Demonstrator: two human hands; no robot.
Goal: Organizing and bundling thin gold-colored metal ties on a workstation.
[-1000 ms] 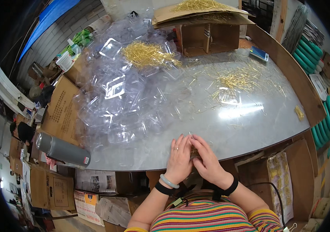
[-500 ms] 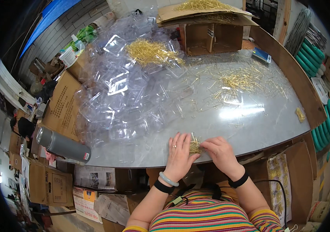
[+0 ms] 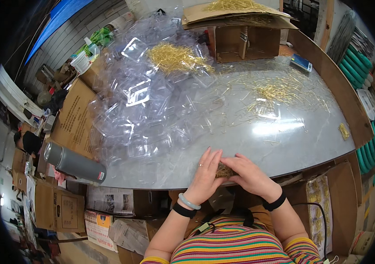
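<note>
At the table's near edge, a small bundle of gold wire hooks [image 3: 224, 170] sits between my two hands. My left hand [image 3: 204, 175] cups its left side, fingers pointing forward and thumb on the near side. From the right, my right hand [image 3: 250, 177] closes round it, its fingertips meeting those of the left and hiding much of the bundle. Farther off on the grey table lies a loose heap of gold wire hooks [image 3: 275, 91]. Another gold heap [image 3: 174, 58] rests on a large pile of clear plastic boxes [image 3: 152, 115] to the left.
A grey bottle [image 3: 79, 164] lies at the table's left edge. An open cardboard box [image 3: 228, 45] stands at the back, with more gold wire on top. The blue packet [image 3: 301, 63] and a small gold bundle [image 3: 343, 131] lie on the right, inside a brown rim [image 3: 341, 83].
My right hand has moved from pinching the bundle's edge to wrapping round its far and right sides. The wires that stuck out at the far end are now covered.
</note>
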